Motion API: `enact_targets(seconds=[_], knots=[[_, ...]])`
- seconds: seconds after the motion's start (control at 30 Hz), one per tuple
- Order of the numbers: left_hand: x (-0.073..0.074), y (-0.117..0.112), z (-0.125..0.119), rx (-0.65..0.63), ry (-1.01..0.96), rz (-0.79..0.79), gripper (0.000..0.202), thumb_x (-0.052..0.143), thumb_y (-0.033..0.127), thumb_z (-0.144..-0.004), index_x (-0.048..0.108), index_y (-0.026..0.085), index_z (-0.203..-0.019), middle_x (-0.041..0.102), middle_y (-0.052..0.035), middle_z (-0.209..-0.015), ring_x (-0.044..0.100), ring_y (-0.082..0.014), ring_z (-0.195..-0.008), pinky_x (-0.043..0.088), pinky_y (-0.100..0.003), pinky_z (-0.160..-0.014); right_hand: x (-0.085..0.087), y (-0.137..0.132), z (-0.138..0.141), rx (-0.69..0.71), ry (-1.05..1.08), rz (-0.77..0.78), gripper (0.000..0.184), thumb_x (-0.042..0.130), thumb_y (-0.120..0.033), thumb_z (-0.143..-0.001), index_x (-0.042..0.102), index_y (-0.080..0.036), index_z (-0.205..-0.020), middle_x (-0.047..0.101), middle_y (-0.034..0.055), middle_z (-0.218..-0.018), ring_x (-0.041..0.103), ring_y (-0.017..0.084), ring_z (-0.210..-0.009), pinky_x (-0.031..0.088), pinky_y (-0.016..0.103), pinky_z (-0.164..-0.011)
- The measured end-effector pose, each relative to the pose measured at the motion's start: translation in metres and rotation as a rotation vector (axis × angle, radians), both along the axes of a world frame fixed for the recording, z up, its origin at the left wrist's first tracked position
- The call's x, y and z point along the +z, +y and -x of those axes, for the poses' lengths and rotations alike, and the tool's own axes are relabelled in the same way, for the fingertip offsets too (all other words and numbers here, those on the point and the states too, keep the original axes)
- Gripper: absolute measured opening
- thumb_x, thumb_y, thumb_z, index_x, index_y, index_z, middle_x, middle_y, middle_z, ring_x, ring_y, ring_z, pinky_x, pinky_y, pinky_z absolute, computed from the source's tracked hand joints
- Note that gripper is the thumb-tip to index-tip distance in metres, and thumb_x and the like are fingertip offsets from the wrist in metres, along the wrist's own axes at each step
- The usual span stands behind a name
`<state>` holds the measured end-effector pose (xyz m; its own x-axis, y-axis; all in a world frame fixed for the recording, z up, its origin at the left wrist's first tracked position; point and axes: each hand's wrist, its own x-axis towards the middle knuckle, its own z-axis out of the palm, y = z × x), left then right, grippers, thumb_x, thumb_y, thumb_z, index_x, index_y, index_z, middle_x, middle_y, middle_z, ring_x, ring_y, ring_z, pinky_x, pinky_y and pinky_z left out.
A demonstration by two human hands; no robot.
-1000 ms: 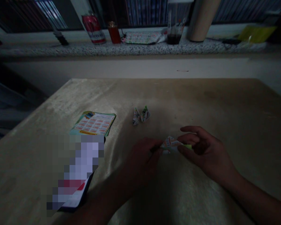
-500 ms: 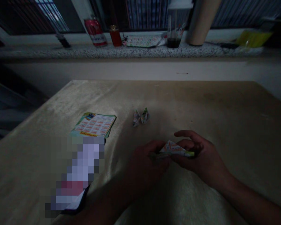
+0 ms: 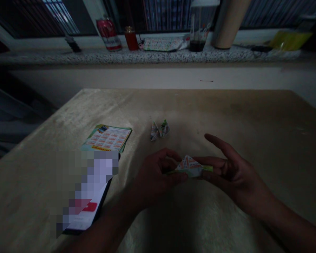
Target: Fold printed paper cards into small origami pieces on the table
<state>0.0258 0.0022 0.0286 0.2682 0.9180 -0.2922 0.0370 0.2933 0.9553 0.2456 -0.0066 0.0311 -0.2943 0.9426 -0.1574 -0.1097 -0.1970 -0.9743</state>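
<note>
A folded piece of printed paper (image 3: 189, 164), with a triangular peak and a flat strip along its lower edge, is held between both hands above the table. My left hand (image 3: 158, 175) pinches its left end, thumb along the near side. On the right end, my right hand (image 3: 231, 172) grips the green-yellow tip between thumb and fingers, its index finger stretched out and away. Beyond the hands, two small pointed folded paper pieces, a left one (image 3: 154, 131) and a right one (image 3: 164, 129), stand side by side on the table.
To the left lies a stack of printed sheets (image 3: 109, 137), with a phone (image 3: 94, 207), partly blurred out, nearer me. The table (image 3: 226, 109) meets a wall below a stone sill (image 3: 137, 57). On the sill stand a red can (image 3: 109, 35), a small red bottle (image 3: 131, 38) and a cup (image 3: 198, 31).
The folded paper has shifted slightly left and turned, showing more of its lower strip. My right index finger has lifted and straightened. My left fingers have moved up behind the paper.
</note>
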Motion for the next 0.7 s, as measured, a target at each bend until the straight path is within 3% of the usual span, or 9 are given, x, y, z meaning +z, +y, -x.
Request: enact_targets(seconds=[0.1, 0.2, 0.3, 0.43, 0.6, 0.7], knots=[[0.001, 0.001, 0.0, -0.014, 0.016, -0.017, 0.032, 0.084, 0.019, -0.069, 0.065, 0.018, -0.095, 0.076, -0.0009, -0.077, 0.072, -0.0177, -0.072, 0.05, -0.026, -0.065, -0.001, 0.003, -0.004, 0.052, 0.011, 0.009, 0.084, 0.073, -0.026, -0.089, 0.023, -0.036, -0.156, 0.078, 0.0084, -0.118, 0.078, 0.022, -0.098, 0.063, 0.04, -0.087], [0.002, 0.001, 0.0, -0.013, 0.027, -0.039, 0.03, 0.084, 0.019, -0.07, 0.065, 0.018, -0.093, 0.078, -0.0022, -0.08, 0.073, -0.0183, -0.073, 0.052, -0.027, -0.066, -0.001, 0.004, -0.006, 0.037, 0.009, 0.028, 0.09, 0.075, -0.024, -0.088, 0.019, -0.033, -0.158, 0.081, 0.007, -0.106, 0.079, 0.021, -0.093, 0.063, 0.038, -0.085], [0.003, 0.001, 0.0, 0.011, 0.031, -0.043, 0.031, 0.084, 0.019, -0.069, 0.064, 0.018, -0.093, 0.078, -0.0029, -0.08, 0.073, -0.0185, -0.071, 0.053, -0.028, -0.066, 0.0, 0.004, -0.007, -0.026, -0.008, 0.035, 0.091, 0.079, -0.022, -0.084, 0.025, -0.029, -0.156, 0.083, 0.0053, -0.095, 0.08, 0.02, -0.083, 0.064, 0.032, -0.077], [0.003, 0.0, 0.0, 0.022, 0.023, -0.036, 0.033, 0.085, 0.019, -0.068, 0.063, 0.019, -0.093, 0.078, -0.0032, -0.082, 0.073, -0.0194, -0.072, 0.054, -0.029, -0.067, 0.001, 0.002, -0.005, -0.053, 0.001, 0.009, 0.085, 0.079, -0.022, -0.084, 0.031, -0.03, -0.154, 0.083, 0.0048, -0.094, 0.079, 0.018, -0.082, 0.062, 0.025, -0.07], [0.003, -0.004, -0.006, 0.036, 0.038, -0.068, 0.031, 0.084, 0.021, -0.069, 0.064, 0.019, -0.093, 0.076, -0.0008, -0.076, 0.074, -0.021, -0.074, 0.054, -0.03, -0.067, -0.003, -0.001, 0.003, -0.069, -0.027, 0.057, 0.106, 0.089, -0.021, -0.07, 0.027, -0.032, -0.155, 0.082, 0.0, -0.085, 0.078, 0.018, -0.07, 0.06, 0.024, -0.06], [0.003, -0.005, -0.01, 0.016, 0.068, -0.066, 0.033, 0.084, 0.02, -0.07, 0.066, 0.02, -0.098, 0.077, -0.001, -0.077, 0.074, -0.0201, -0.074, 0.053, -0.028, -0.067, -0.005, -0.002, 0.008, -0.087, -0.129, 0.053, 0.099, 0.091, -0.026, -0.068, 0.037, -0.029, -0.151, 0.08, -0.0005, -0.076, 0.075, 0.019, -0.06, 0.056, 0.023, -0.05]])
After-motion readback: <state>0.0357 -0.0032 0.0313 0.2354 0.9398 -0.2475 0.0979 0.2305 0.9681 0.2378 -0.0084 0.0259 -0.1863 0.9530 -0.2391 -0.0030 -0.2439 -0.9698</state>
